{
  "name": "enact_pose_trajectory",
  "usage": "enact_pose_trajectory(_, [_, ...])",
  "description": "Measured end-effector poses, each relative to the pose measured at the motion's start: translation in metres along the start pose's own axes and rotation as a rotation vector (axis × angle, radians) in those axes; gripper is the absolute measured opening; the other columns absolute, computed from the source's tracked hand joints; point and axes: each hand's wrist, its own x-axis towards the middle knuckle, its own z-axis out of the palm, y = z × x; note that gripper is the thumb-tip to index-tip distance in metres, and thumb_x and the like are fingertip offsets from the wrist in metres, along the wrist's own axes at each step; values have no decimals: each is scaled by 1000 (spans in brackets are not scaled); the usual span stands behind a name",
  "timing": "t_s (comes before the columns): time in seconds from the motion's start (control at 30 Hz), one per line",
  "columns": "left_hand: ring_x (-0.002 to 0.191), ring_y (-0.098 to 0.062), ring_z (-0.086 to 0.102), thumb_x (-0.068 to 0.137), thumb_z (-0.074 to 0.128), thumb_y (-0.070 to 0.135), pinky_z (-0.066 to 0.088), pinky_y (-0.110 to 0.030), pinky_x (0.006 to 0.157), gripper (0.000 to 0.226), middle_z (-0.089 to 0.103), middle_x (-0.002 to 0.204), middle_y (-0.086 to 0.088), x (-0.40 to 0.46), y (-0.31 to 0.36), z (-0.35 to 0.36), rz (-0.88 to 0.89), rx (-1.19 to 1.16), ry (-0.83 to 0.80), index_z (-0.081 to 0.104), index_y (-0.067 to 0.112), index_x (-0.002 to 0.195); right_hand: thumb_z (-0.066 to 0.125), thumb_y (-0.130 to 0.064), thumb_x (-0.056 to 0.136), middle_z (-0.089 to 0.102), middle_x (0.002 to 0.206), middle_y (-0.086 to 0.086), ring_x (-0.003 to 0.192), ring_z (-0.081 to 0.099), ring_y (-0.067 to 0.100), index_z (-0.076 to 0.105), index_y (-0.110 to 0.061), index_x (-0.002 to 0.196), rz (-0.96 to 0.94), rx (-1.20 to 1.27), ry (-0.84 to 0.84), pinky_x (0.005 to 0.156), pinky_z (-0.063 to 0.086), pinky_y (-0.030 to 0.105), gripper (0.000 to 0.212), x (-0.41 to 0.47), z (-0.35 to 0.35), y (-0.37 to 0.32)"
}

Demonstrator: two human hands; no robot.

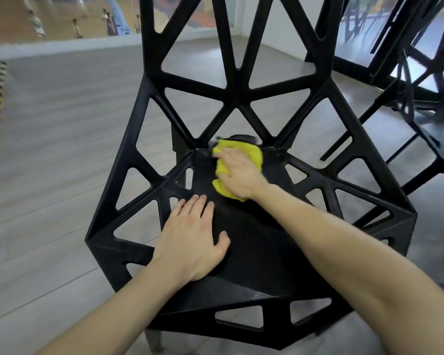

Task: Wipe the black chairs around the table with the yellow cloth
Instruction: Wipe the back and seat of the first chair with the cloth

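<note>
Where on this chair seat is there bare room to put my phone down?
Bare seat lies between the left hand and the right forearm, toward the front edge. The back is crowded: the right hand presses the cloth there.

My right hand [237, 176] presses the yellow cloth [251, 155] flat against the rear of the black chair [254, 252] seat, near the backrest junction. My left hand [190, 239] rests palm-down on the seat, fingers straight, nearer the front edge. A second black chair [436, 139] stands to the right on the grey floor [62, 124].
</note>
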Motion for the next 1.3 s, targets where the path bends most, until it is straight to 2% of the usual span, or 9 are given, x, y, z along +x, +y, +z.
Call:
enact_pose_trajectory(0.1, [164, -23, 25, 93, 22, 65, 16, -44, 135, 90, 34, 175, -7, 1, -1, 2, 9, 15, 5, 39, 14, 166, 42, -37, 92, 52, 152, 15, 146, 41, 33, 55, -12, 148, -19, 88, -7, 126, 22, 45, 63, 14, 8, -34])
enact_pose_trajectory(0.23, [164, -22, 25, 93, 19, 66, 16, -43, 135, 91, 32, 176, -6, 3, -2, 4, 18, 18, 0, 39, 16, 166, 36, -51, 95, 41, 162, 12, 152, 32, 32, 42, -19, 158, 47, -105, -104, 128, 17, 45, 71, -23, -33, 28])
enact_pose_trajectory(0.33, [165, -21, 23, 92, 16, 67, 14, -43, 136, 93, 31, 176, -6, 5, -2, 5, 13, 31, 1, 38, 16, 166, 21, -60, 84, 53, 151, 12, 144, 42, 33, 53, -18, 147, 221, -276, -129, 127, 19, 47, 82, -64, -65, 74])
enact_pose_trajectory(0.47, [165, -21, 21, 92, 11, 67, 13, -43, 136, 94, 28, 177, -6, 5, -4, 8, 16, 49, 2, 35, 18, 168, 30, -52, 90, 64, 137, 15, 137, 50, 35, 63, -12, 134, 234, -399, -123, 127, 20, 50, 68, -148, -73, 58])
enact_pose_trajectory(0.57, [166, -23, 19, 93, 7, 66, 12, -45, 136, 91, 26, 178, -7, 3, -3, 9, 35, 58, 1, 31, 23, 170, 31, -51, 95, 50, 159, 14, 154, 36, 32, 55, -16, 150, 251, -394, -180, 131, 13, 49, 70, -191, -76, 45])
enact_pose_trajectory(0.77, [166, -22, 19, 97, 6, 76, 12, -44, 135, 87, 27, 178, -4, 5, -3, 11, 39, 39, 34, 31, 35, 169, 12, -61, 88, 20, 174, 16, 162, 13, 32, 24, -20, 168, 439, -436, -291, 131, 3, 54, 91, -80, -58, 39])
enact_pose_trajectory(0.97, [166, -21, 19, 95, 5, 78, 13, -44, 135, 89, 29, 177, -4, 7, -5, 14, 39, 47, 42, 32, 35, 169, 14, -55, 87, 62, 139, 20, 136, 53, 39, 67, -9, 136, 265, -581, -273, 122, 29, 52, 85, -196, -105, 61])
enact_pose_trajectory(1.1, [166, -22, 19, 95, 3, 77, 12, -45, 135, 90, 29, 177, -5, 7, -4, 14, 34, 78, 27, 30, 34, 169, 13, -59, 89, 30, 172, 13, 162, 22, 28, 39, -24, 164, 355, -455, -285, 133, 9, 47, 86, -242, -109, 56])
enact_pose_trajectory(1.3, [168, -20, 12, 93, -2, 80, 10, -44, 136, 93, 19, 180, -4, 8, -6, 14, 55, 73, 0, 21, 36, 172, 11, -63, 85, 11, 177, 17, 165, 5, 31, 28, -21, 167, 464, -494, -304, 133, -4, 47, 94, -140, -81, 55])
